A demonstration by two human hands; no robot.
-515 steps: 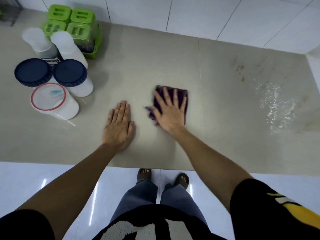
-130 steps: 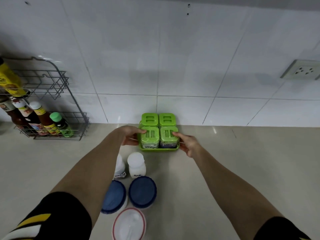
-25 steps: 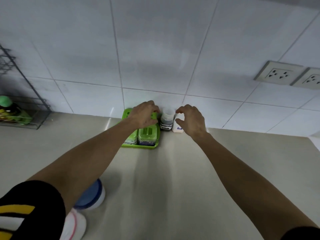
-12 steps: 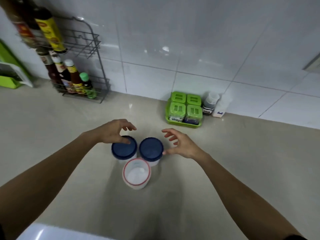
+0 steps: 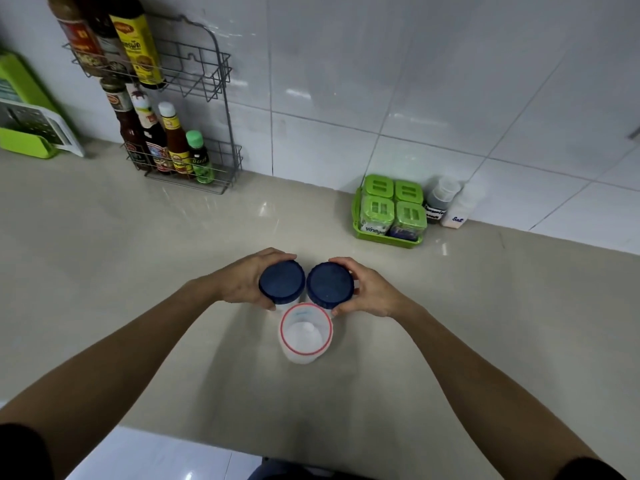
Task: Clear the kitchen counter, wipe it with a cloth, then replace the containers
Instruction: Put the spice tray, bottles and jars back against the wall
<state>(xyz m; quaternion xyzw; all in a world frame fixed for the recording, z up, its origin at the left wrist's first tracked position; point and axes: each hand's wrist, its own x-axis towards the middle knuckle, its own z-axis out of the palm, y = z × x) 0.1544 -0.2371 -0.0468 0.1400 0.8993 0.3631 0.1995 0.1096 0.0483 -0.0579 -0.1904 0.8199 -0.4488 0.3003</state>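
Two white jars with dark blue lids stand side by side in the middle of the beige counter [image 5: 104, 258]. My left hand [image 5: 242, 282] wraps the left blue-lidded jar [image 5: 281, 281]. My right hand [image 5: 369, 292] wraps the right blue-lidded jar [image 5: 329, 285]. Just in front of them stands a clear container with a red-rimmed lid [image 5: 306, 332], touched by neither hand. Against the back wall sit the green tray of four green-lidded jars [image 5: 389, 211], a small dark-filled bottle [image 5: 440, 204] and a white salt bottle [image 5: 460, 209]. No cloth is in view.
A wire rack [image 5: 194, 133] with several sauce bottles stands at the back left against the tiled wall. A green and white object [image 5: 27, 123] sits at the far left. The counter's front edge runs across the bottom, with white floor below.
Half a second ago both hands hovered open at the blue-lidded jars; now each hand is closed around one. Earlier, the green tray and the two small bottles were set at the wall.
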